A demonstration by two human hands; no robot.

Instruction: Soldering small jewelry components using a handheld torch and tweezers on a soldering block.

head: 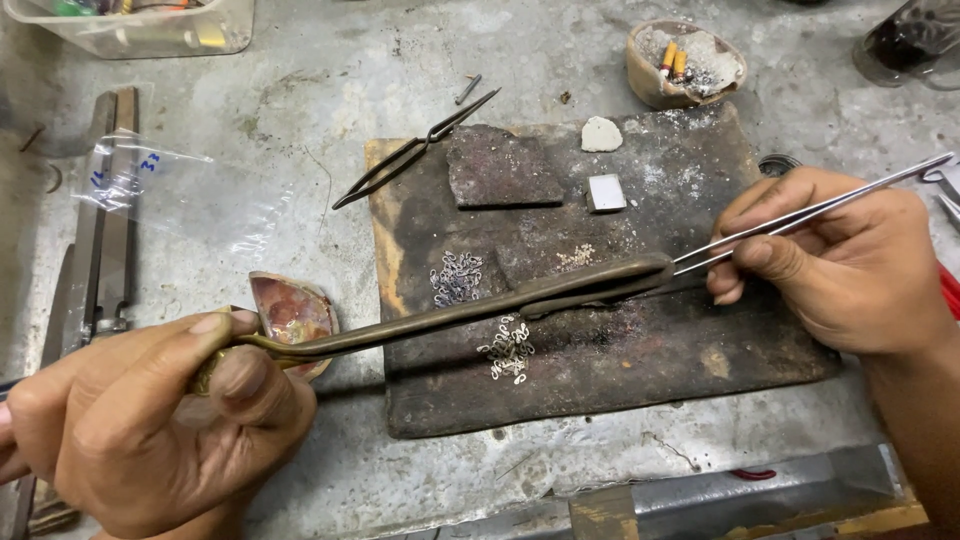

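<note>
My left hand (150, 420) grips the handle of a long brass torch (450, 312), whose tube reaches right across a charred soldering board (650, 350) and ends near the board's middle. My right hand (850, 260) pinches long steel tweezers (800, 215); their tips are hidden behind the torch's end. On the board lie two small heaps of tiny silver links (508, 350), one just below the torch tube, the other (456, 277) just above it. A small white square block (606, 192) and a dark slab (502, 168) sit at the board's far side.
Spare dark tweezers (415, 148) lie across the board's top-left corner. A reddish shallow dish (290, 312) sits left of the board. A bowl of ash with orange butts (685, 62) stands behind, a clear plastic bag (150, 190) and metal bars lie left, and a plastic tub (140, 25) at top left.
</note>
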